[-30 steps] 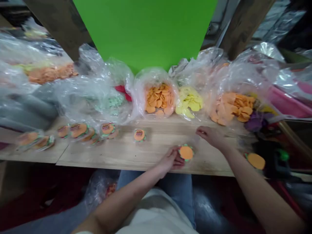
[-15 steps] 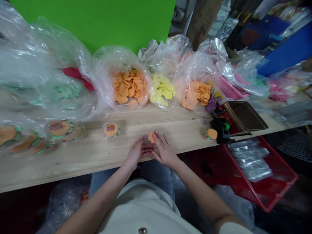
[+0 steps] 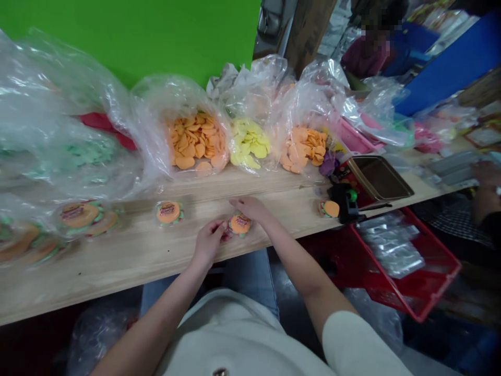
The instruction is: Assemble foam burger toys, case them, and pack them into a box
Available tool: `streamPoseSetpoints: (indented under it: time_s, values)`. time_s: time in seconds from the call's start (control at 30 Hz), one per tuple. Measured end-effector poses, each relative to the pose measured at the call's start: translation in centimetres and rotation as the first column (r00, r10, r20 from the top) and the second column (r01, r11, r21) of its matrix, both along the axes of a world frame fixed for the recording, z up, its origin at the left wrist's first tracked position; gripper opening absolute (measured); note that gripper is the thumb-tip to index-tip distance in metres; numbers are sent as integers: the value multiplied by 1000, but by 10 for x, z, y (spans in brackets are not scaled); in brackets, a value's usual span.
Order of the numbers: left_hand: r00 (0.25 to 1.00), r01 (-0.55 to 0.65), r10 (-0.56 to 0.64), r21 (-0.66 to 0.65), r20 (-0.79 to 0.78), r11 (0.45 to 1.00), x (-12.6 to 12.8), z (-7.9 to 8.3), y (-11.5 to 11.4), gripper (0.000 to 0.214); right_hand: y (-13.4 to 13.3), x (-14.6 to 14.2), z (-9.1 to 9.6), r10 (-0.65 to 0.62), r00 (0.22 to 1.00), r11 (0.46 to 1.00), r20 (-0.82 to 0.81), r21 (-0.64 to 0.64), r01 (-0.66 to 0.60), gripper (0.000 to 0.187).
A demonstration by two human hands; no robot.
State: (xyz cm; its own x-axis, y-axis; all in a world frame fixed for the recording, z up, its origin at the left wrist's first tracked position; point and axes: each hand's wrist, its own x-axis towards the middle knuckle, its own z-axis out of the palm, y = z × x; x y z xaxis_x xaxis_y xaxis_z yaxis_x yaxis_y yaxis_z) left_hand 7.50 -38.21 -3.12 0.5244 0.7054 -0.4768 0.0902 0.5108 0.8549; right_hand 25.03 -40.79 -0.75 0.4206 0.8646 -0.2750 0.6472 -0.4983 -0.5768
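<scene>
Moved apart since the earlier frame, the two hands no longer cover the small thing between them. The right hand (image 3: 251, 208) has gone forward and now lies along the far side of the round orange piece (image 3: 240, 223), so its label with dark letters shows well. The left hand (image 3: 208, 243) is at the near-left side of this piece, and its fingers (image 3: 221, 230) seem to touch the edge. Both hands are narrow and a little curved, not wide open, but I cannot tell if they really grip the piece or only touch it.

The piece lies flat on the wooden board (image 3: 129, 263), between the hands and just in front of the body. Left of the left hand is a second orange piece (image 3: 168, 212), and farther left is a pile of similar pieces (image 3: 80, 216). Beyond the right hand, a third piece (image 3: 331, 209) lies just beside a black clamp (image 3: 340, 203). Past the fingertips stand clear bags of orange discs (image 3: 195, 146) and yellow discs (image 3: 248, 149). Another person's hand (image 3: 487, 177) is far to the right.
</scene>
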Motion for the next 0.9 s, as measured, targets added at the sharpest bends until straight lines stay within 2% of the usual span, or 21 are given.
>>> streamPoseSetpoints:
  time_s: [0.07,0.17,0.27,0.37,0.43,0.5,0.57,0.6,0.77,0.9]
  values:
    - [1000,9,-9,-15,3,1000,-7,3,-1,36,7,-6,0,74,997,997,-30,9,-73,49]
    - [999,46,-46,-61,2,997,-25,14,-5,37,-4,-23,-3,106,993,992,-61,77,-101,51]
    - [993,114,-113,-103,15,988,-45,32,-10,32,-24,-41,-6,51,988,980,-146,196,-21,51]
    - [969,248,-244,-123,50,961,-58,50,-10,30,-33,-57,-4,9,975,965,-221,256,49,50]
    - [937,350,-349,-34,38,936,-60,57,-8,38,-31,-66,3,41,977,956,-208,293,22,50]
    - [915,403,-402,141,-35,904,-58,59,-5,48,-27,-73,11,91,986,943,-142,329,-39,50]
    - [915,401,-390,291,-99,868,-54,58,-4,53,-25,-77,18,75,995,935,-70,351,-46,51]
    - [924,381,-364,325,-113,865,-53,57,-5,52,-26,-79,20,36,998,935,-51,354,-15,51]
    - [965,260,-230,337,-127,905,-53,50,-13,50,-43,-86,21,-205,977,920,-53,331,210,52]
    - [968,249,-215,416,-127,874,-56,50,-22,47,-52,-89,16,-243,968,910,-62,330,250,52]
